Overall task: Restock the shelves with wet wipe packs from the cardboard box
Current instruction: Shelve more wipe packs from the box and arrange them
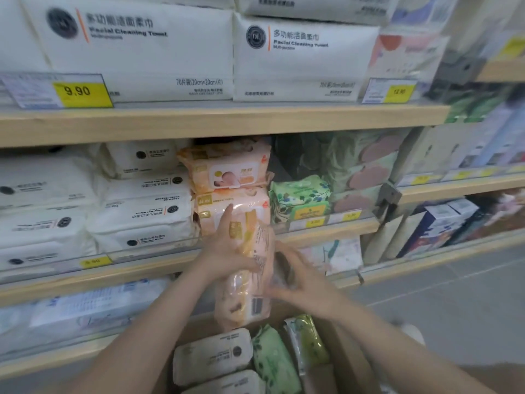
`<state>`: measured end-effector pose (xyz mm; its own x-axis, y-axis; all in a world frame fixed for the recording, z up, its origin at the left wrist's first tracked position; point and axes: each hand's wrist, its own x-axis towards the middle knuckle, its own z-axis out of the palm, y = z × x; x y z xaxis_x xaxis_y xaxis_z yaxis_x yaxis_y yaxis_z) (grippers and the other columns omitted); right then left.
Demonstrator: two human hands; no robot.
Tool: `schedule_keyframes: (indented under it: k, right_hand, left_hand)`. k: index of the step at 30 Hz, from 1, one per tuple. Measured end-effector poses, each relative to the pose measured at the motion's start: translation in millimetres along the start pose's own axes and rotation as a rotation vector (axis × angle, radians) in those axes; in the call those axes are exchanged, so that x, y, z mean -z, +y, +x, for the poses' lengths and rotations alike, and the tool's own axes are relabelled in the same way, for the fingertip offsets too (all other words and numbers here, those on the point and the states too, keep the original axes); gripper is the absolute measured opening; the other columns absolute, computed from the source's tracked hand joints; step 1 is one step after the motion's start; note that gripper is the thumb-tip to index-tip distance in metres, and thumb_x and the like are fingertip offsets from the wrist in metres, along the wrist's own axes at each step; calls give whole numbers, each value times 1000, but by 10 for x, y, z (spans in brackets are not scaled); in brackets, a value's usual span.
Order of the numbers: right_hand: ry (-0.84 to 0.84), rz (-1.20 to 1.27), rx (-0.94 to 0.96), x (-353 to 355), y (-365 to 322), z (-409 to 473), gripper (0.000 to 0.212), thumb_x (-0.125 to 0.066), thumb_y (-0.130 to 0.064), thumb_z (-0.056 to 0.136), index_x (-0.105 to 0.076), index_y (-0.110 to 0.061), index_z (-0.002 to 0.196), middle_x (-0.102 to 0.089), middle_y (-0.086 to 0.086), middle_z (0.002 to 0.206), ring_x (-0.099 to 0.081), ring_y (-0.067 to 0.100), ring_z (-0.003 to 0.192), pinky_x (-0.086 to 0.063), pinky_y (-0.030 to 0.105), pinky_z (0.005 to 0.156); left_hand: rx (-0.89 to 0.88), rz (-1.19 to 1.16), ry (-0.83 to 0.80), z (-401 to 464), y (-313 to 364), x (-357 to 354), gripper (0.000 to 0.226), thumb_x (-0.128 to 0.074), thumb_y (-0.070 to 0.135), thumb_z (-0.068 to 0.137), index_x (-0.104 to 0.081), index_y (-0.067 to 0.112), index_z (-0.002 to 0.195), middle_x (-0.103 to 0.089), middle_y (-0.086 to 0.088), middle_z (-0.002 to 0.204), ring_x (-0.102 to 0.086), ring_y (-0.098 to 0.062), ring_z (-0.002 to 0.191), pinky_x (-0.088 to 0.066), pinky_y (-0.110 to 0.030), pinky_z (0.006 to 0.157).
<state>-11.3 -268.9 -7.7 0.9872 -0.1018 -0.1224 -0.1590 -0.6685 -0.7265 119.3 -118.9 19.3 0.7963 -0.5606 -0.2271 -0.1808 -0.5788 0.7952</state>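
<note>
I have the peach wipe pack (pixel 244 268) clasped between both hands, my left hand (pixel 227 251) flat along its left face with fingers reaching far toward the shelf, my right hand (pixel 295 277) curled around its right side, blurred. The pack stands on end above the cardboard box (pixel 355 362), its long axis pointing up and away. The matching peach stack (pixel 230 191) lies just beyond its top on the middle shelf (pixel 326 231), so I judge the pack must tip flat; my left hand is nearer.

Both hands raised, left hand (pixel 224 251) and right hand (pixel 298 275) clasping from opposite sides.
</note>
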Motion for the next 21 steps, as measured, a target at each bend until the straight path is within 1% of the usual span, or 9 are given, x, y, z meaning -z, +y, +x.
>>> schedule_keyframes:
  k: [2, 4, 6, 9, 11, 13, 15, 18, 21]
  right_hand:
    - [-44, 158, -38, -124, -1, -17, 113, -72, -63, 65, 9, -51, 143, -12, -22, 151, -13, 2, 140, -18, 31, 115]
    - [33, 256, -66, -182, 19, 29, 119, -79, -53, 59, 10, -59, 138, -20, -15, 152, -24, 7, 139, -28, 36, 113]
    - [65, 339, -68, -109, 48, 34, 117, -82, -39, 58, 0, -59, 140, -34, -9, 147, -41, 9, 130, -42, 40, 105]
    - [-28, 558, -89, 200, 88, -58, 95, -77, -13, 68, -24, -43, 141, -52, -11, 131, -61, 1, 105, -53, 22, 82]
    - [-74, 606, -94, 410, 147, -119, 83, -72, -14, 67, -36, -47, 134, -54, -13, 130, -60, 3, 107, -51, 19, 76]
    - [-112, 605, -104, 565, 182, -134, 78, -67, -17, 64, -43, -48, 130, -55, -18, 129, -57, 3, 112, -49, 16, 78]
    - [-194, 583, -106, 664, 225, -124, 79, -65, -17, 61, -45, -43, 133, -56, -16, 130, -56, 5, 114, -47, 20, 86]
    - [-324, 674, -118, 707, 261, -112, 74, -62, -15, 61, -51, -35, 132, -60, 0, 130, -59, 19, 114, -46, 31, 90]
    - [-371, 705, -169, 671, 303, -87, 67, -56, -9, 69, -50, -30, 133, -60, 7, 128, -60, 22, 109, -50, 27, 82]
  left_hand:
    - [-16, -124, 72, -57, 90, -111, 130, -87, 17, 56, 4, 39, 147, -29, 1, 149, -33, -23, 133, -34, -31, 96]
    - [3, -224, 118, -62, 139, -210, 127, -88, 21, 55, -2, 38, 146, -32, 1, 148, -38, -24, 130, -39, -36, 100]
    - [5, -299, 101, -57, 169, -239, 119, -87, 31, 56, -9, 38, 144, -37, 0, 143, -45, -22, 124, -45, -41, 99]
    - [-19, -298, -73, -51, 172, -107, 107, -83, 36, 64, -13, 34, 145, -42, 4, 137, -50, -14, 116, -51, -29, 87]
    - [-111, -162, -190, -75, 133, 0, 110, -84, 34, 64, -11, 32, 146, -43, 7, 136, -49, -10, 119, -48, -21, 88]
    - [-221, 98, -173, -97, 88, 56, 129, -87, 42, 55, 6, 41, 145, -26, 12, 147, -31, -7, 134, -34, -28, 106]
    - [-369, 342, -109, -125, 112, 49, 133, -86, 41, 54, 15, 55, 139, -8, 16, 152, -14, -7, 139, -25, -38, 110]
    - [-544, 566, -81, -102, 151, -17, 110, -77, 51, 55, -4, 62, 136, -4, 17, 153, -6, -8, 140, -24, -44, 110]
    - [-555, 523, -106, -90, 124, -66, 93, -80, 48, 51, -36, 41, 132, -33, 18, 139, -29, 4, 119, -34, -18, 88]
